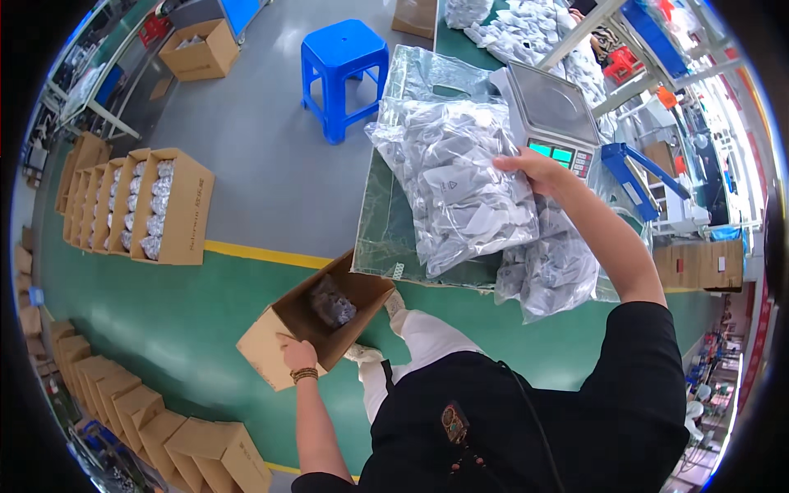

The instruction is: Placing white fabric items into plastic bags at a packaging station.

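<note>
Left hand [297, 355] clamps the rim of the open box [316, 320] below the counter's [380, 238] near edge; right hand [534, 170] grips a clear bag [452, 185] beside the scale [552, 115].

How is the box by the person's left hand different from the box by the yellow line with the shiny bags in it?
The box at the left hand, the tilted carton, leans on its side and holds one dark bag. The floor carton stands level and is packed with a neat row of silvery bags. Nobody touches the floor carton. Both are open brown cardboard.
</note>
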Action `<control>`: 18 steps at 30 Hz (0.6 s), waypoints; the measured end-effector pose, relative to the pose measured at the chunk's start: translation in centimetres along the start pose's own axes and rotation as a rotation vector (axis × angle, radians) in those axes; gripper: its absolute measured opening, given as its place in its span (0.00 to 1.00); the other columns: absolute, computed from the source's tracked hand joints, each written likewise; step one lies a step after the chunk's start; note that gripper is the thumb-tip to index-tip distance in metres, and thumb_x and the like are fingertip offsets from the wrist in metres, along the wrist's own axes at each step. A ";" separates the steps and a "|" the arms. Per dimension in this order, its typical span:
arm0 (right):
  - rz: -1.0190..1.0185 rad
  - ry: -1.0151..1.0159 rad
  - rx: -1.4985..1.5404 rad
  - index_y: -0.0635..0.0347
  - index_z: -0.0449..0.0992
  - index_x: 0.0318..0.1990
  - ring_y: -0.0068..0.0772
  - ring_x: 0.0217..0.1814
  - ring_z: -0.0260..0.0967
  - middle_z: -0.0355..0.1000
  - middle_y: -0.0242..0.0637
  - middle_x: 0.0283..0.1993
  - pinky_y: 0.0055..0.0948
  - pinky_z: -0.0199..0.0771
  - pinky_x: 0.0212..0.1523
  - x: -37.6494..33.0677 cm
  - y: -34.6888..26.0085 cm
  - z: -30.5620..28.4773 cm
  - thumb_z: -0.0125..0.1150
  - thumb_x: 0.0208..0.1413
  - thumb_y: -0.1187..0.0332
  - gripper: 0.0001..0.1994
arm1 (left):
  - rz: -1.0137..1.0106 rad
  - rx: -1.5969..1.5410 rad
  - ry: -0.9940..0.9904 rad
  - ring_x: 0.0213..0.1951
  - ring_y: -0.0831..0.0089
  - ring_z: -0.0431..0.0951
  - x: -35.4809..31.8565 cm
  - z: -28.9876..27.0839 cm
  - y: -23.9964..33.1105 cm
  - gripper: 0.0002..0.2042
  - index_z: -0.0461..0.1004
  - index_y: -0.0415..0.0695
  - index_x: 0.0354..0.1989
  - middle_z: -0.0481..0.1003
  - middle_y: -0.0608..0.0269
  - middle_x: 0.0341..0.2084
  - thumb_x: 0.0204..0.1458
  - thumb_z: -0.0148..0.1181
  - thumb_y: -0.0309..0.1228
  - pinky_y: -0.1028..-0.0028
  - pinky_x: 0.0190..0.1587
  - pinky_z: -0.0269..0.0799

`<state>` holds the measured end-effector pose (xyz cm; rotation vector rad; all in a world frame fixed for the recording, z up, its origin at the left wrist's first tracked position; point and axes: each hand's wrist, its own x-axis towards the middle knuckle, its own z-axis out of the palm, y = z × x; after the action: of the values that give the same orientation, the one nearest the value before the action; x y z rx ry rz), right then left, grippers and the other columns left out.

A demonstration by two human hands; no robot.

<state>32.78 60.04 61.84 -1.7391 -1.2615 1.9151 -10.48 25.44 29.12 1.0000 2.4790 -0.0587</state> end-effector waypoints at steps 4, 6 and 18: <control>-0.054 0.015 0.071 0.66 0.64 0.55 0.31 0.45 0.73 0.72 0.38 0.48 0.32 0.73 0.49 -1.1 -1.0 2.1 0.72 0.43 0.66 0.32 | -0.045 -0.001 -0.028 0.38 0.47 0.76 -0.5 -0.1 0.6 0.37 0.42 0.31 0.64 0.71 0.35 0.41 0.48 0.50 0.34 0.56 0.41 0.74; -0.056 0.127 0.030 0.65 0.67 0.53 0.29 0.44 0.73 0.73 0.36 0.46 0.31 0.73 0.48 -0.6 -0.9 3.5 0.70 0.45 0.65 0.28 | -0.083 0.001 -0.076 0.38 0.45 0.76 -0.9 -0.2 -1.0 0.36 0.43 0.29 0.63 0.68 0.32 0.45 0.48 0.51 0.34 0.56 0.40 0.75; 0.024 0.014 0.118 0.63 0.66 0.55 0.33 0.44 0.73 0.72 0.38 0.47 0.33 0.74 0.47 -4.1 3.0 4.9 0.61 0.50 0.65 0.24 | -0.150 -0.165 -0.057 0.41 0.45 0.76 -1.6 0.7 -6.7 0.40 0.40 0.36 0.66 0.62 0.28 0.52 0.45 0.54 0.33 0.59 0.42 0.74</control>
<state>30.37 53.41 61.93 -1.7124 -1.1036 1.9456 -13.65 19.38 28.30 0.7337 2.4566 0.0680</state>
